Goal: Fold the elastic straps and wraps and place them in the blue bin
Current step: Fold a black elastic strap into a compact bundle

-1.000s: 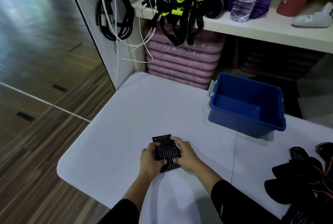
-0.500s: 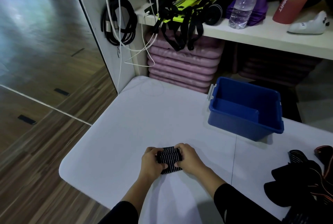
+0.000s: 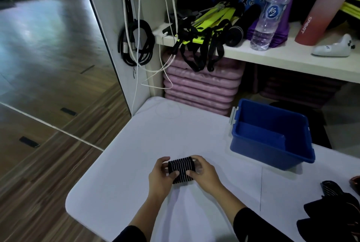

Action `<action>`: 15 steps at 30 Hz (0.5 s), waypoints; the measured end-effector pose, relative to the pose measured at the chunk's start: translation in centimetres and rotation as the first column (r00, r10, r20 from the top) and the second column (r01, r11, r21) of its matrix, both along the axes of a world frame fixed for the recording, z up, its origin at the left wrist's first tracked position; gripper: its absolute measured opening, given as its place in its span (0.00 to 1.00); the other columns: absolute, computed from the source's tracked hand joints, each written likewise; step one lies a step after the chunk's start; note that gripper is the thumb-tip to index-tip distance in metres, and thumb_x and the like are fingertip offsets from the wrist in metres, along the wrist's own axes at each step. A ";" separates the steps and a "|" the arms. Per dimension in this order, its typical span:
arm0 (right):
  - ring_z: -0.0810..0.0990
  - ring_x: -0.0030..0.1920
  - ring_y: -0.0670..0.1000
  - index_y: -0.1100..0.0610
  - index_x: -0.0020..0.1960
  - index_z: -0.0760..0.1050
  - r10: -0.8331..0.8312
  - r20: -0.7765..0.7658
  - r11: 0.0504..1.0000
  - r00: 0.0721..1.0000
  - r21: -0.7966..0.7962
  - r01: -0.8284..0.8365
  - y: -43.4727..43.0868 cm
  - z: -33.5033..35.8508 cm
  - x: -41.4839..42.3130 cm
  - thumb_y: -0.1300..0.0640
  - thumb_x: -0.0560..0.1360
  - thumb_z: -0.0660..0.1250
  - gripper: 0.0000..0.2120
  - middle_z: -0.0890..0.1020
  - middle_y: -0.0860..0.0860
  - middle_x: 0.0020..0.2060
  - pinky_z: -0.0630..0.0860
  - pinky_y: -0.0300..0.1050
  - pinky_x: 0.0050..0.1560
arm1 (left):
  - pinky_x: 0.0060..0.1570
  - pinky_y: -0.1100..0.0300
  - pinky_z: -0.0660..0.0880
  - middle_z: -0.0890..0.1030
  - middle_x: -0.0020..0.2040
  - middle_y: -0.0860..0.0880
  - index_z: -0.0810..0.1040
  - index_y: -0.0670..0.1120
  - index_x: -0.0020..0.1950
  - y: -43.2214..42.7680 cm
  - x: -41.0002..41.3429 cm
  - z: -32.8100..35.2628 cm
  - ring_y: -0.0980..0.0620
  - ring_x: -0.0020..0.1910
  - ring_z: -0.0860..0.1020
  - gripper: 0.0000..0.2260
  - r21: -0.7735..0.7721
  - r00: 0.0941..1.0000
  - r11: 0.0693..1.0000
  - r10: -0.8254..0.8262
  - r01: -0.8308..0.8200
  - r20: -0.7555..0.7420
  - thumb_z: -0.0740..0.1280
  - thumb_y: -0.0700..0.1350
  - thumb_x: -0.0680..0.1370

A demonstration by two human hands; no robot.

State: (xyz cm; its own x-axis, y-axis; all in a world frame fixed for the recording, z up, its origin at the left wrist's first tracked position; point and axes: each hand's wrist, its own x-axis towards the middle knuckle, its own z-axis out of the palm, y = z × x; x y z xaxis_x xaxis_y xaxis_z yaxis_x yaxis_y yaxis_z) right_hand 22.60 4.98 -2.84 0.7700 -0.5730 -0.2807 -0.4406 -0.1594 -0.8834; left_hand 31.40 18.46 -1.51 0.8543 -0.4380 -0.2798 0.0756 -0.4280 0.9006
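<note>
— hands, what are they doing?
— left hand [image 3: 159, 175] and right hand [image 3: 204, 171] hold one folded black ribbed wrap [image 3: 182, 170] between them, thumbs pressed on top, fingers curled round its ends.
— where is it?
— right in the grip, low over the white table [image 3: 136, 163]; whether it touches the top i cannot tell.
— and the blue bin [image 3: 259, 157]?
— beyond the grip, off to its right, well apart. a dark pile of straps [image 3: 335, 212] lies farther right, nearer the person.

Wrap [image 3: 182, 169] between left hand [image 3: 159, 178] and right hand [image 3: 204, 173], over table [image 3: 126, 163]; bin [image 3: 268, 157] behind, rightward — strap pile [image 3: 335, 214] far right
</note>
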 end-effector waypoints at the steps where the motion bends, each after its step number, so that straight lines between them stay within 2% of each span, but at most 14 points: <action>1: 0.76 0.52 0.45 0.51 0.60 0.73 -0.026 0.013 0.999 1.000 0.024 0.026 0.0 0.1 0.7 0.61 0.71 0.71 0.18 0.78 0.46 0.51 0.70 0.28 0.44 | 0.34 0.75 0.72 0.79 0.46 0.53 0.73 0.50 0.58 -0.2 0.6 0.1 0.59 0.44 0.78 0.18 -0.015 0.999 0.999 0.032 -0.032 -0.011 0.71 0.37 0.71; 3: 0.76 0.49 0.43 0.53 0.60 0.73 -0.073 0.025 0.995 0.997 0.069 0.071 -0.2 0.3 2.4 0.60 0.72 0.70 0.17 0.78 0.47 0.50 0.70 0.26 0.42 | 0.35 0.74 0.73 0.81 0.47 0.51 0.74 0.49 0.58 -0.8 1.9 0.4 0.57 0.44 0.79 0.16 -0.040 0.994 0.994 0.096 -0.098 -0.045 0.72 0.39 0.72; 6: 0.76 0.45 0.39 0.54 0.60 0.74 -0.125 0.032 0.986 0.992 0.113 0.121 -0.6 0.5 5.7 0.60 0.73 0.70 0.16 0.78 0.48 0.49 0.71 0.26 0.39 | 0.41 0.66 0.74 0.82 0.50 0.49 0.75 0.47 0.58 -1.9 4.5 0.7 0.53 0.46 0.80 0.16 -0.061 0.980 0.982 0.175 -0.181 -0.096 0.72 0.41 0.72; 8: 0.76 0.44 0.37 0.55 0.59 0.75 -0.150 0.037 0.982 0.988 0.125 0.144 -0.8 0.5 8.2 0.60 0.74 0.69 0.14 0.79 0.48 0.49 0.72 0.26 0.38 | 0.43 0.64 0.74 0.82 0.51 0.49 0.76 0.46 0.59 -2.7 6.7 0.7 0.52 0.47 0.80 0.16 -0.041 0.976 0.977 0.204 -0.208 -0.080 0.72 0.43 0.72; 12: 0.81 0.50 0.48 0.56 0.58 0.78 -0.165 0.024 0.981 0.986 0.105 0.162 -1.3 0.0 13.2 0.58 0.75 0.66 0.11 0.82 0.51 0.51 0.73 0.31 0.44 | 0.55 0.60 0.74 0.82 0.54 0.48 0.76 0.45 0.63 -4.2 11.7 0.3 0.51 0.53 0.80 0.15 0.014 0.984 0.984 0.177 -0.177 -0.015 0.67 0.44 0.76; 15: 0.80 0.49 0.48 0.56 0.56 0.78 -0.167 -0.002 0.984 0.986 0.068 0.167 -2.0 -0.9 16.4 0.59 0.77 0.64 0.10 0.83 0.50 0.49 0.72 0.34 0.45 | 0.60 0.56 0.73 0.80 0.58 0.47 0.73 0.44 0.66 -5.3 15.3 -0.6 0.49 0.56 0.78 0.16 0.043 0.991 0.990 0.132 -0.131 -0.022 0.62 0.42 0.78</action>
